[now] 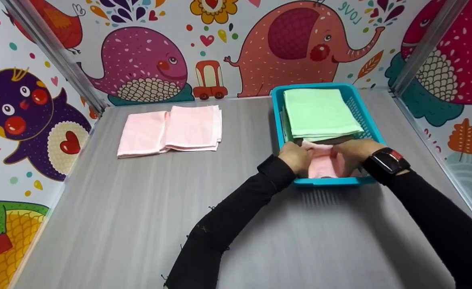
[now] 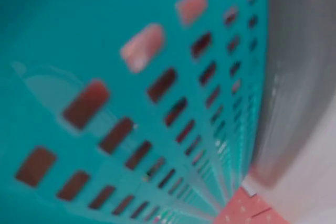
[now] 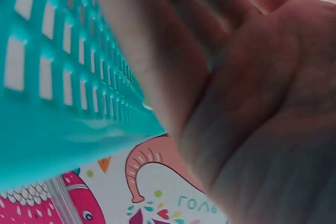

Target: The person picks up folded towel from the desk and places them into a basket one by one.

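Both hands reach into the front part of a blue plastic basket [image 1: 332, 182]. Between them is a folded pink towel [image 1: 322, 160], its upper edge raised. My left hand [image 1: 295, 157] pinches the towel's left side, while my right hand [image 1: 353, 152] grips its right side, fingertips partly hidden down in the cloth. A folded light green towel [image 1: 320, 112] lies in the back of the basket, with a strip of brown cloth [image 1: 334, 140] under its front edge. The left wrist view mostly shows the basket wall [image 2: 79, 35]; in the right wrist view the palm [image 3: 262, 93] is beside the slotted side.
Two folded pink towels [image 1: 193, 128] lie side by side on the back left of the grey table [image 1: 147, 208]. Printed wall panels [image 1: 219, 44] with cartoon animals enclose the back and sides. The basket stands near the back right, close to the back wall.
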Action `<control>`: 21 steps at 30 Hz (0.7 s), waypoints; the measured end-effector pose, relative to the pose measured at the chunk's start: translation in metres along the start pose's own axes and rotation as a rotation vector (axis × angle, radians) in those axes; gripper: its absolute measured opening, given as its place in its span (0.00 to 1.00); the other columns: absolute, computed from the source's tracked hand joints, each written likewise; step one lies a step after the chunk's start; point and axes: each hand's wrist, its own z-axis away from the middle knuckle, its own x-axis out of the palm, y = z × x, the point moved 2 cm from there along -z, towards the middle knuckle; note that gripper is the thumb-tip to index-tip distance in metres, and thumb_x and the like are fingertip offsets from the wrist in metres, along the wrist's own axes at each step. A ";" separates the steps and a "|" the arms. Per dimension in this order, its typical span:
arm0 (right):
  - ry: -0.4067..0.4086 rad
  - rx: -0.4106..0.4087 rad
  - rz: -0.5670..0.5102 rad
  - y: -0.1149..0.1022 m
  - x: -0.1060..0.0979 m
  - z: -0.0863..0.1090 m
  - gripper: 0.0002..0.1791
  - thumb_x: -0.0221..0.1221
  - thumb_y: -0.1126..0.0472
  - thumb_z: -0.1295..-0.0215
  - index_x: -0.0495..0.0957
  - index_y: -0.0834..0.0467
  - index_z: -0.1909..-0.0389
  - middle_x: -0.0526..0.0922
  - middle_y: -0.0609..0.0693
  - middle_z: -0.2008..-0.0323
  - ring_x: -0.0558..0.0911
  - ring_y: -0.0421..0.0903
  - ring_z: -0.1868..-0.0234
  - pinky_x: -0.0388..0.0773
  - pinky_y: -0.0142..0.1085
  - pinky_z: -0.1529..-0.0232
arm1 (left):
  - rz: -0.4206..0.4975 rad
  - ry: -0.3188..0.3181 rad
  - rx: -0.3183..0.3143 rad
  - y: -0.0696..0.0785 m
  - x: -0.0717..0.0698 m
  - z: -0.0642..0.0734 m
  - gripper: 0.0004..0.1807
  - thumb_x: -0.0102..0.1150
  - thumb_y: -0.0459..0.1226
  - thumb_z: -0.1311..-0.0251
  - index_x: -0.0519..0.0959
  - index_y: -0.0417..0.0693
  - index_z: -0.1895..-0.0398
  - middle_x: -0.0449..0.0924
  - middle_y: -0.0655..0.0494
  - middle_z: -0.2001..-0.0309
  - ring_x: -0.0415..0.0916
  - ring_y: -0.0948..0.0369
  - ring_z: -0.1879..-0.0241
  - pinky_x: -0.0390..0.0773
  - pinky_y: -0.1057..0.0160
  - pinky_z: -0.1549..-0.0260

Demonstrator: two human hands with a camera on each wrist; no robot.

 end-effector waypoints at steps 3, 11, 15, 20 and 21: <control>0.058 0.021 0.042 0.001 0.004 -0.001 0.34 0.77 0.58 0.54 0.79 0.55 0.42 0.81 0.55 0.65 0.77 0.55 0.65 0.73 0.42 0.70 | -0.037 0.036 -0.033 0.004 0.002 -0.001 0.26 0.33 0.42 0.17 0.59 0.67 0.19 0.61 0.60 0.82 0.59 0.62 0.85 0.56 0.62 0.81; 0.204 -0.025 0.191 -0.004 0.008 0.004 0.37 0.80 0.63 0.62 0.80 0.57 0.45 0.87 0.66 0.60 0.80 0.61 0.65 0.79 0.58 0.60 | -0.011 0.052 -0.035 0.006 0.004 -0.005 0.21 0.39 0.43 0.19 0.74 0.70 0.32 0.88 0.63 0.53 0.84 0.64 0.55 0.74 0.62 0.61; 0.225 -0.002 0.210 -0.007 0.007 0.007 0.42 0.80 0.66 0.66 0.80 0.54 0.41 0.86 0.69 0.61 0.77 0.62 0.67 0.79 0.59 0.61 | -0.027 0.004 -0.068 0.006 0.004 -0.007 0.21 0.40 0.45 0.20 0.77 0.71 0.34 0.85 0.65 0.43 0.77 0.66 0.42 0.70 0.63 0.41; 0.232 -0.008 0.226 -0.008 0.006 0.008 0.43 0.78 0.69 0.66 0.80 0.53 0.39 0.86 0.68 0.63 0.77 0.61 0.68 0.78 0.58 0.62 | -0.054 0.221 -0.016 0.004 0.005 -0.004 0.22 0.49 0.40 0.25 0.79 0.73 0.35 0.89 0.63 0.57 0.82 0.64 0.54 0.74 0.64 0.52; 0.227 -0.010 0.222 -0.008 0.006 0.008 0.43 0.78 0.69 0.66 0.80 0.53 0.40 0.86 0.68 0.63 0.77 0.61 0.67 0.78 0.58 0.61 | -0.070 0.298 0.019 0.004 0.006 -0.003 0.22 0.52 0.38 0.27 0.80 0.72 0.37 0.88 0.63 0.62 0.83 0.64 0.59 0.74 0.64 0.57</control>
